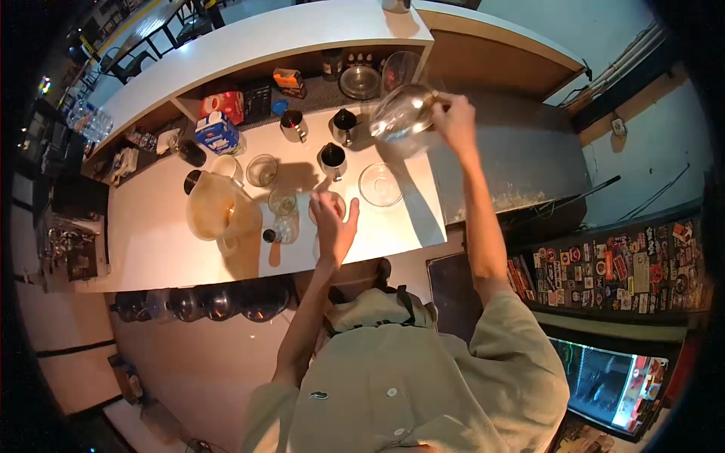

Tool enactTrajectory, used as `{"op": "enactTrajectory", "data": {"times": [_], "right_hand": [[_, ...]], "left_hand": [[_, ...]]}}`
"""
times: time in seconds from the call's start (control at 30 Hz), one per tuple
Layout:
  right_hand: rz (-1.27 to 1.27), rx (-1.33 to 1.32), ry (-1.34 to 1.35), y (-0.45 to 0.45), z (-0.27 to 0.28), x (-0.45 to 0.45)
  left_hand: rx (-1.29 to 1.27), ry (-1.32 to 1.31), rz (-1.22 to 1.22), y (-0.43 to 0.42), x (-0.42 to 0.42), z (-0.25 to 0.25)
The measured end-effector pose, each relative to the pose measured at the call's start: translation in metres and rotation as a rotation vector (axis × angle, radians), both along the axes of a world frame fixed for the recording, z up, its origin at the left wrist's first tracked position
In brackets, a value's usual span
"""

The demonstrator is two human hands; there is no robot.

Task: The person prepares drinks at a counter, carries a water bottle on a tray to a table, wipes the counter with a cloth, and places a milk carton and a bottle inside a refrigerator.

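My right hand [455,121] grips a clear, shiny glass dome [404,113], tilted and blurred by motion, above the right end of the counter. Below it lies a round clear glass plate [381,185]. My left hand [333,226] is over the counter's front part, thumb apart from the fingers, in front of a clear glass [340,202] that it partly hides. Just beyond its fingertips stands a metal pitcher with dark contents [332,157]. To its left are a short glass [282,201] and a small clear bottle with a dark cap [285,229].
Two more metal pitchers [293,126] [344,125] stand toward the shelf. Left of them are a glass [262,171], a blue-and-white carton [217,133] and a large pale jug [219,208]. The raised shelf [302,38] bounds the far side.
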State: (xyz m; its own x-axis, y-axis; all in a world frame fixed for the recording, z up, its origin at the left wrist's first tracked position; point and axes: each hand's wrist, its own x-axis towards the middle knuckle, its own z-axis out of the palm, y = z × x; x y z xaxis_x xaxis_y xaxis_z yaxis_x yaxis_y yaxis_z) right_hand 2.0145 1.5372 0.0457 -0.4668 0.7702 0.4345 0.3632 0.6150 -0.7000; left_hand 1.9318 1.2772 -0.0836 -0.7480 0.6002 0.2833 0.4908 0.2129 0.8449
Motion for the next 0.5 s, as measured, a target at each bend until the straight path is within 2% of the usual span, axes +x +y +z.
{"op": "enactTrajectory", "data": {"times": [0.07,0.17,0.2,0.23,0.27,0.3,0.33,0.37,0.5], "right_hand": [[-0.053,0.081,0.002,0.031,0.022,0.002],[0.041,0.335,0.034,0.099,-0.007,-0.018],[-0.009,0.367,-0.224,0.128,-0.03,-0.03],[0.083,0.409,-0.151,0.133,-0.045,-0.043],[0.094,0.444,-0.301,0.144,-0.063,-0.051],[0.104,0.348,-0.395,0.15,-0.074,-0.067],[0.077,0.391,-0.521,0.149,-0.078,-0.077],[0.151,0.27,-0.566,0.152,-0.08,-0.081],[0.122,0.303,-0.599,0.166,-0.121,-0.113]], "left_hand": [[0.142,-0.144,-0.118,0.029,0.004,0.014],[0.152,-0.251,-0.261,0.083,0.009,-0.001],[0.114,-0.269,-0.279,0.101,0.009,-0.011],[0.104,-0.293,-0.265,0.115,0.015,-0.015],[0.093,-0.316,-0.251,0.129,0.022,-0.017],[0.083,-0.336,-0.237,0.143,0.026,-0.02],[0.07,-0.348,-0.261,0.151,0.03,-0.021],[0.08,-0.338,-0.257,0.158,0.034,-0.023],[0.148,-0.356,-0.252,0.178,0.044,-0.029]]}}
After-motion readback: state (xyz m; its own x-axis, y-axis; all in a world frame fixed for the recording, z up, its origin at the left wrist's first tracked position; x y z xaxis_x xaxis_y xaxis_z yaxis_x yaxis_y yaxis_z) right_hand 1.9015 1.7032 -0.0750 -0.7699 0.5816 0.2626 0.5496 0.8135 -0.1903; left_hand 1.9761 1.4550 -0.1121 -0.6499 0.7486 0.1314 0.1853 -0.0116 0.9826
